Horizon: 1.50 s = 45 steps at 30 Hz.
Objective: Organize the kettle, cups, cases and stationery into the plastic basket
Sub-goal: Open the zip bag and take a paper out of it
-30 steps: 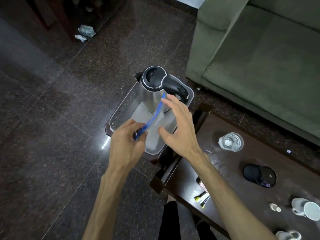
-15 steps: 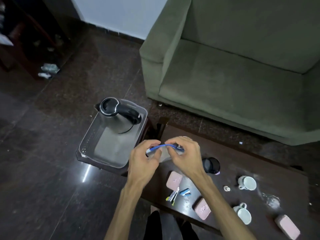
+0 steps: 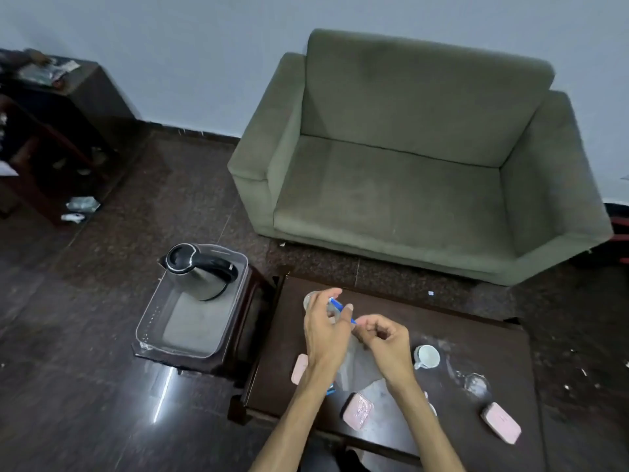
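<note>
A steel kettle (image 3: 199, 272) with a black lid and handle stands at the far end of the clear plastic basket (image 3: 147, 330). Over the dark table (image 3: 476, 330), my left hand (image 3: 325, 330) and my right hand (image 3: 386, 344) both pinch the blue zip strip of a clear pouch (image 3: 360, 366), which hangs between them. On the table lie three pink cases (image 3: 357, 410) (image 3: 500, 422) (image 3: 299, 369), a white cup (image 3: 427, 356) and some blue stationery (image 3: 331, 390), mostly hidden by my left forearm. A glass (image 3: 308, 299) shows behind my left hand.
The basket sits on a small dark stool (image 3: 252, 321) left of the table. A green sofa (image 3: 408, 185) stands beyond the table. A dark cabinet (image 3: 51, 131) is at the far left. Another clear glass (image 3: 474, 383) rests at the table's right.
Both hands carried the clear pouch from above the basket rightward to over the table. The view swung up and right, bringing the sofa and more of the table into view.
</note>
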### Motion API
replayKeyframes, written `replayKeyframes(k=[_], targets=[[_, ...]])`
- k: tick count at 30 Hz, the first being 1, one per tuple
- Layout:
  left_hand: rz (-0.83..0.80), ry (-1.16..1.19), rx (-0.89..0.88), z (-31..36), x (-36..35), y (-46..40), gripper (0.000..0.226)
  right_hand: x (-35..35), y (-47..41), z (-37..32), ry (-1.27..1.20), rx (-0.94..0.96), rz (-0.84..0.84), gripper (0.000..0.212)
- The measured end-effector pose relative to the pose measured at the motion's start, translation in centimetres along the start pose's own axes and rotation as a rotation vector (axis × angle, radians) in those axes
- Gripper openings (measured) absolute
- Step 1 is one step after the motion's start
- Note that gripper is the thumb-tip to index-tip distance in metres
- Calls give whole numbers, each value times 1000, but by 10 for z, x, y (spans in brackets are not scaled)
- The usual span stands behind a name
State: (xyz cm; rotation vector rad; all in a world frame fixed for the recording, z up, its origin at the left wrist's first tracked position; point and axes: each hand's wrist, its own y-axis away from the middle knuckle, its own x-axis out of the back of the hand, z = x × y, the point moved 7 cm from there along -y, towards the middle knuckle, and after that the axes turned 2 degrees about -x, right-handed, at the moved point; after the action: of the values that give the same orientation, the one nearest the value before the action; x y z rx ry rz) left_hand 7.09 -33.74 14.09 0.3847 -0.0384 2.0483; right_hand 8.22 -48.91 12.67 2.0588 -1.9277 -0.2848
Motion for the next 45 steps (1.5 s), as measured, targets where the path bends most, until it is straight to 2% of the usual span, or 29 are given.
replayKeyframes(k=[6,11,15,17,20,23,28,32,35,38,40,43,45], targets=[[-138,25,-106,49,-36,29,34,57,40,-11,-120,-75,4,13],[-246,118,-100,85,-65,48,38,96,60,-26,-127,-118,0,12],[-250,183,-65,105,-81,57,40,114,61,-43,-226,-174,64,10],[-221,168,-32,106,-83,57,37,118,59,-50,-301,-199,96,6],[-195,148,65,102,-84,51,18,117,53,-60,-388,-215,107,7],[-245,193,123,100,-91,43,4,112,46,-66,-466,-249,114,5],[-337,247,137,111,-97,33,5,113,37,-79,-496,-184,180,16],[-442,202,137,117,-102,32,14,122,30,-96,-470,-121,245,18],[-408,169,125,119,-99,29,13,132,28,-101,-381,-89,327,17],[-339,143,102,121,-96,24,15,152,34,-106,-120,26,534,13],[-361,158,85,123,-100,22,15,159,37,-107,40,68,611,11],[-418,199,76,125,-107,25,12,152,32,-100,-55,-8,458,7],[-429,213,103,120,-112,26,12,140,29,-94,-278,-122,315,23]])
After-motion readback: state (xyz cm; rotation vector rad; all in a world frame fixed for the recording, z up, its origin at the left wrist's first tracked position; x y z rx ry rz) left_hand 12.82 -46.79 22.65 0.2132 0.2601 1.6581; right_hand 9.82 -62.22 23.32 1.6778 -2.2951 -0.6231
